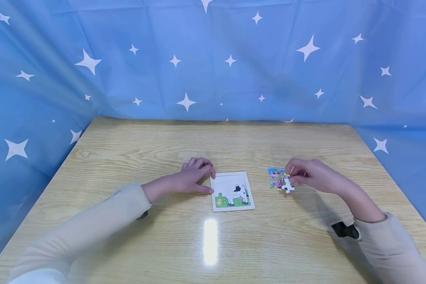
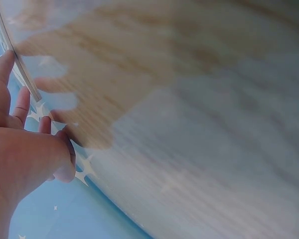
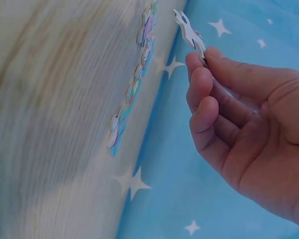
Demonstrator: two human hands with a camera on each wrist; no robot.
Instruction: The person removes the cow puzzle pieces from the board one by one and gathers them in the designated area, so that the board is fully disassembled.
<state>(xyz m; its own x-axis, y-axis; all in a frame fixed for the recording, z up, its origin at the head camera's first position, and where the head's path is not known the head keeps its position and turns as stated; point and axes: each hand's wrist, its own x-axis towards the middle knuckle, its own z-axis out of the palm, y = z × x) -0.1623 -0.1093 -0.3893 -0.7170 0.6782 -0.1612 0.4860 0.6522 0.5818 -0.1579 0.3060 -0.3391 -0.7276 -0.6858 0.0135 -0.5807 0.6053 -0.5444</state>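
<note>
A square puzzle board lies on the table, its lower part filled with pieces picturing a black-and-white cow on grass. At its left edge my left hand rests with thumb and fingers spread; the left wrist view shows the fingertips against the board's side. To the right, my right hand pinches a white puzzle piece between thumb and forefinger, raised off the tabletop in the right wrist view, where the piece is seen nearly edge-on. Several colourful loose puzzle pieces lie below it, partly hidden.
The wooden table carries a bright light reflection in front of the board. A blue curtain with white stars hangs behind the table and along both sides.
</note>
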